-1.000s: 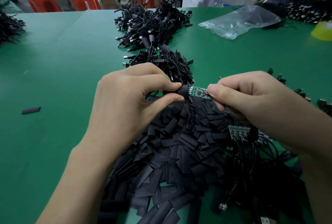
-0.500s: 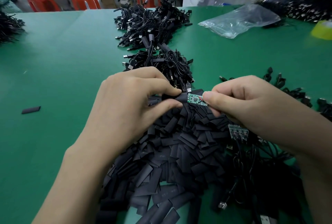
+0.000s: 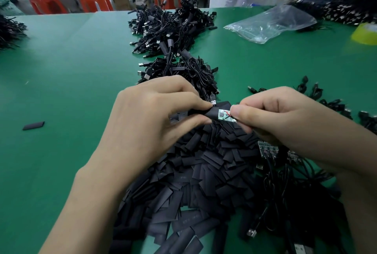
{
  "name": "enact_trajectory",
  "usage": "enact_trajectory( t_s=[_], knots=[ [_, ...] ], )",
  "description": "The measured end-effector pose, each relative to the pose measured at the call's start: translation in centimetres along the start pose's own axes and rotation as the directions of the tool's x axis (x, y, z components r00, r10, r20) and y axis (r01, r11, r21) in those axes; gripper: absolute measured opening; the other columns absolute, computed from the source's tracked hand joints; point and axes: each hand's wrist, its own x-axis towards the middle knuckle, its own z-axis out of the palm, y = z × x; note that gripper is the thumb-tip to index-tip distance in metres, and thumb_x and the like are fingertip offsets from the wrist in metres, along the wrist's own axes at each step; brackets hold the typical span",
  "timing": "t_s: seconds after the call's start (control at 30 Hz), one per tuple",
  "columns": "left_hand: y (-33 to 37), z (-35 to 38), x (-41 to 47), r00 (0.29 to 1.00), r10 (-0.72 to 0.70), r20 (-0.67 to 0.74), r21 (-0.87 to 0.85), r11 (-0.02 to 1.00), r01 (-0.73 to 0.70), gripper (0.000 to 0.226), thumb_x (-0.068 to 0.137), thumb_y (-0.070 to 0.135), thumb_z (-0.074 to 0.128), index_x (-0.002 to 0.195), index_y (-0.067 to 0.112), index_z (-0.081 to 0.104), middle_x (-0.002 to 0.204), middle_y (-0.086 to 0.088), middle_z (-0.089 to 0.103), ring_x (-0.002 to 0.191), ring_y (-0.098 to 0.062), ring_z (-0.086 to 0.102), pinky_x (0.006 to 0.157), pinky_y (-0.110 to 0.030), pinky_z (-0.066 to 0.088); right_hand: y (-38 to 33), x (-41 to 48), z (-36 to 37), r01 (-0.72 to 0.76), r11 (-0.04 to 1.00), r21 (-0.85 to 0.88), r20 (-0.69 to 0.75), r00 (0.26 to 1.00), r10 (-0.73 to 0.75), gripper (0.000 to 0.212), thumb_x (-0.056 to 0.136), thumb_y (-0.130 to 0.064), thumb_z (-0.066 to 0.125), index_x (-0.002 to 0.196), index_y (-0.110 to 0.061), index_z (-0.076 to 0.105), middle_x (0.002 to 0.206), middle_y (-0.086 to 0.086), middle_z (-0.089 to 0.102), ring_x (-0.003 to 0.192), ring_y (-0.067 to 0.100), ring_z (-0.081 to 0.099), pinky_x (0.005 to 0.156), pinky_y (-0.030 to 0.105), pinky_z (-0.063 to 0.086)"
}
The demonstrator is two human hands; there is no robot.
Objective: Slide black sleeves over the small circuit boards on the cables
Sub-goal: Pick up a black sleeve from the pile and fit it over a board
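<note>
1. The left hand sits left of the work, its thumb and forefinger curled in a pinch on the black sleeve near the sleeve's right end
2. The black sleeve lies roughly level, its long axis running left to right; its mouth faces right and appears to cover the left end of the circuit board
3. The circuit board lies in line with the sleeve, held above the pile of loose sleeves; its green face with red and black wires shows bare between the two hands, so I judge the sleeving begun but not done
4. The right hand pinches the board's right end, where the wires join, with its fingers curled tight
5. The coming move, as I judge it, turns on that shared axis: the sleeve must travel rightward along the board toward the right hand, and the left hand is the one on it
</note>
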Motion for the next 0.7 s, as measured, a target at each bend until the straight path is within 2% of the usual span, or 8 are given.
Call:
enact_trajectory(
  t_s=[0.13, 0.33, 0.53, 0.6, 0.7],
  knots=[
    [-0.03, 0.10, -0.03, 1.000, -0.031, -0.005, -0.065, 0.997, 0.030, 0.018, 0.088, 0.036, 0.079, 0.100, 0.024, 0.082, 0.095, 0.010, 0.072, 0.085, -0.014, 0.070, 0.073, -0.040, 0.057, 0.12, 0.10, 0.06, -0.003, 0.999, 0.039, 0.004, 1.000, 0.003, 0.050, 0.091, -0.057, 0.053, 0.070, -0.012, 0.058, 0.053, 0.004, 0.032, 0.051, 0.022, 0.024, 0.045, 0.027, 0.021],
    [0.14, 0.32, 0.06, 0.999, -0.019, 0.025, -0.103, 0.994, 0.022, 0.018, 0.087, 0.030, 0.081, 0.102, 0.019, 0.082, 0.095, 0.006, 0.071, 0.085, -0.008, 0.067, 0.080, -0.023, 0.053, 0.13, 0.26, 0.48, -0.014, 0.998, 0.063, 0.048, 0.999, 0.011, 0.047, 0.091, -0.057, 0.052, 0.069, -0.016, 0.060, 0.054, 0.002, 0.034, 0.050, 0.019, 0.025, 0.044, 0.026, 0.021],
    [0.22, 0.68, 0.12, 0.998, -0.008, 0.064, -0.107, 0.994, 0.015, 0.021, 0.086, 0.027, 0.083, 0.105, 0.016, 0.082, 0.097, 0.005, 0.072, 0.086, -0.007, 0.066, 0.082, -0.022, 0.052, 0.13, 0.29, 0.70, -0.017, 0.996, 0.090, 0.050, 0.999, 0.012, 0.046, 0.098, -0.053, 0.053, 0.069, -0.018, 0.061, 0.052, -0.005, 0.035, 0.049, 0.015, 0.026, 0.043, 0.021, 0.021],
    [0.20, 0.55, 0.11, 0.998, -0.013, 0.064, -0.109, 0.994, 0.020, 0.022, 0.085, 0.029, 0.082, 0.103, 0.016, 0.082, 0.095, 0.006, 0.072, 0.084, -0.007, 0.066, 0.081, -0.020, 0.051, 0.13, 0.34, 0.75, -0.019, 0.994, 0.108, 0.054, 0.998, 0.014, 0.046, 0.102, -0.051, 0.053, 0.070, -0.019, 0.063, 0.053, -0.003, 0.034, 0.050, 0.016, 0.026, 0.044, 0.023, 0.021],
    [0.11, 0.29, 0.05, 0.999, -0.033, 0.039, -0.129, 0.991, 0.037, 0.020, 0.086, 0.029, 0.082, 0.100, 0.016, 0.082, 0.092, 0.005, 0.073, 0.082, -0.009, 0.068, 0.079, -0.022, 0.053, 0.09, 0.41, 0.85, 0.000, 0.996, 0.085, 0.027, 1.000, -0.002, 0.043, 0.099, -0.057, 0.052, 0.080, -0.023, 0.069, 0.056, -0.003, 0.035, 0.051, 0.017, 0.028, 0.047, 0.029, 0.023]
  ],
)
